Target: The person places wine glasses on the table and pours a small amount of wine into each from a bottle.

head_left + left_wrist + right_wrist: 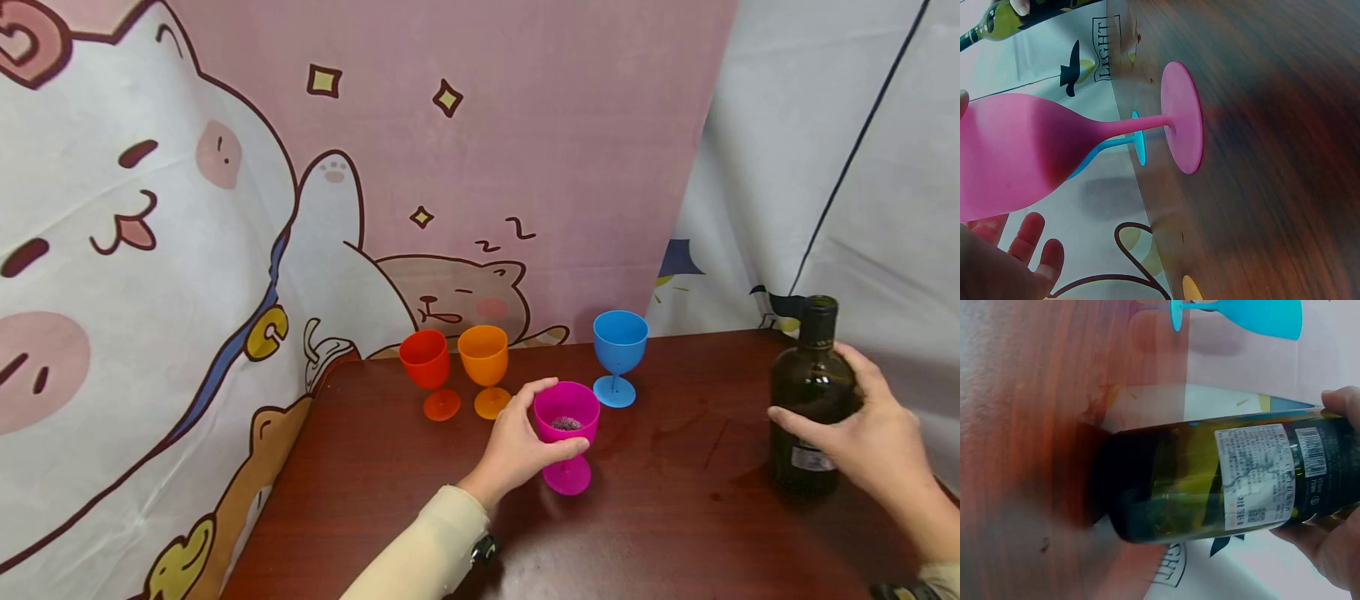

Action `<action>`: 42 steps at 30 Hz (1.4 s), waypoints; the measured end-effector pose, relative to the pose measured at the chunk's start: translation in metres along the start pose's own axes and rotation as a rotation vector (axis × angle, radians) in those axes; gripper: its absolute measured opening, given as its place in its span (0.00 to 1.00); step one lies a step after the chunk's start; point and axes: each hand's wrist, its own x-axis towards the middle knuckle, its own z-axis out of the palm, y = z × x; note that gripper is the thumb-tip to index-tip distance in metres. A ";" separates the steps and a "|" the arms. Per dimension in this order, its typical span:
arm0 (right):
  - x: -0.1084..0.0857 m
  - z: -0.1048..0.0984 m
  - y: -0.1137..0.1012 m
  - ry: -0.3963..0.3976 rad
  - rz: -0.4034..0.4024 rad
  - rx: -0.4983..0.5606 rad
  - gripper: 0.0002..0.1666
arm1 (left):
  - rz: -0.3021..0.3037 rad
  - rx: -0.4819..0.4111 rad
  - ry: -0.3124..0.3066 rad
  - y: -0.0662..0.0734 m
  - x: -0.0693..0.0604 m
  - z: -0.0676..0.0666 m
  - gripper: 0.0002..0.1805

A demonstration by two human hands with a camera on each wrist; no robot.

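Holding pink goblet in left grip, bottle in right grip, at brown table before cartoon cloth

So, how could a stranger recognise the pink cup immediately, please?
Start from the brown table and look left of the dark bottle. The left hand holds the pink cup there. Unlike the red cup, orange cup and blue cup behind, it is held.
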 end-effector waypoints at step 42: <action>-0.024 -0.003 0.029 0.158 0.213 0.224 0.68 | -0.014 0.083 0.086 0.007 0.002 0.006 0.47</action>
